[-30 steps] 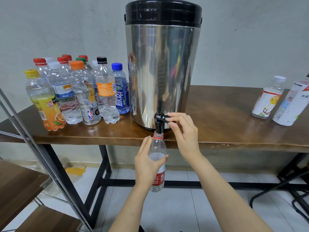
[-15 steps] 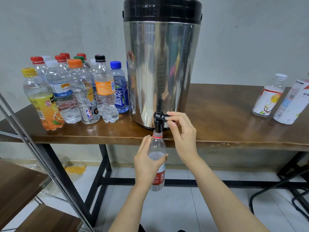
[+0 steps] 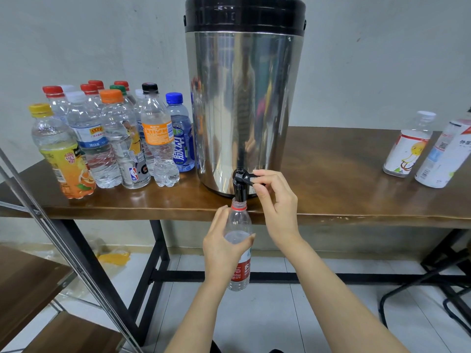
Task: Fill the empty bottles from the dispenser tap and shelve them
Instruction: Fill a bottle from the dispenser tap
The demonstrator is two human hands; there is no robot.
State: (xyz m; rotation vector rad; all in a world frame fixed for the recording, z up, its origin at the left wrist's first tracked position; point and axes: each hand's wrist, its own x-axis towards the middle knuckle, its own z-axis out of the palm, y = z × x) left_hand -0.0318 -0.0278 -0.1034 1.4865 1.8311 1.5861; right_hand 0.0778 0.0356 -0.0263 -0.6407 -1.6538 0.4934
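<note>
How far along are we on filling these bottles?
Done: the capped bottles left of the dispenser look filled. In hand: left hand holds the red-label bottle under the tap, right hand pinching its lever. Left: two white-label bottles at right, then shelving everything.

Steel dispenser [image 3: 242,110] with black lid [image 3: 244,14], black tap [image 3: 240,183], red-labelled clear bottle [image 3: 239,250], brown table [image 3: 344,194]

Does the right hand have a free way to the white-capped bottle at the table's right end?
Probably yes, once it lets go: the right hand pinches the tap lever, and only bare table lies between it and the white-capped bottle.
</note>
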